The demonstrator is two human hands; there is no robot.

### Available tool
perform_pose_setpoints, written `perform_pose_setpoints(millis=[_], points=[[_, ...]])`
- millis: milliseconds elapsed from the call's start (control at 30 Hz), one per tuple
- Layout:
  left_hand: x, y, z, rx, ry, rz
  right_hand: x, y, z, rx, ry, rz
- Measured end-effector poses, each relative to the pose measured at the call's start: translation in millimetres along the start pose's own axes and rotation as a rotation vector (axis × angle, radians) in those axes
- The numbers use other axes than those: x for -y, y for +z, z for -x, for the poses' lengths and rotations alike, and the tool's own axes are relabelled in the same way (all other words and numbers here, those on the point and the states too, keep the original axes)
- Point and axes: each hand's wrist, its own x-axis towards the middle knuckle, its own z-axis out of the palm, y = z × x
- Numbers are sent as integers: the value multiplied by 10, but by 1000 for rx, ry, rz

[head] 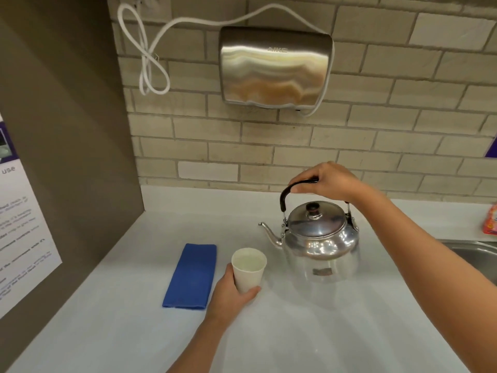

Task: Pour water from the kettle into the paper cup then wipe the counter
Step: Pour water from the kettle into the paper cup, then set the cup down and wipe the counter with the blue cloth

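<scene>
A shiny steel kettle [320, 243] stands upright on the white counter [134, 332], its spout pointing left. My right hand [325, 181] is closed over its black top handle. Just left of the spout is a white paper cup [248, 269] with what looks like water inside. My left hand [231, 294] wraps around the cup's lower half. A folded blue cloth [191, 275] lies flat on the counter to the left of the cup, untouched.
A steel hand dryer [274, 68] with a white cord hangs on the brick wall above. A brown side panel with a paper notice [21, 238] closes off the left. A steel sink [478, 257] and an orange packet [490, 222] are at the right edge.
</scene>
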Motion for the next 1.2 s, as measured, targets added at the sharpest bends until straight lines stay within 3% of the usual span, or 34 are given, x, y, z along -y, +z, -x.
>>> perform_pose_setpoints(millis=[267,700,1000,1100,1200], points=[[-1,-11,-3,14,-15,-27,-30,542,-506,-278,23,-128],[65,-21,-39,6,-58,-49,-21,1400,-1118,-82,75,-301],[31,-10,-23,25,-69,-80,-138,1497,-1115,-108,82,-360],[7,-10,-19,36,-80,-82,-127,1462,-1032,-202,51,-244],[-26,-22,4,24,-58,-83,-70,1433,-746,-473,18,-99]])
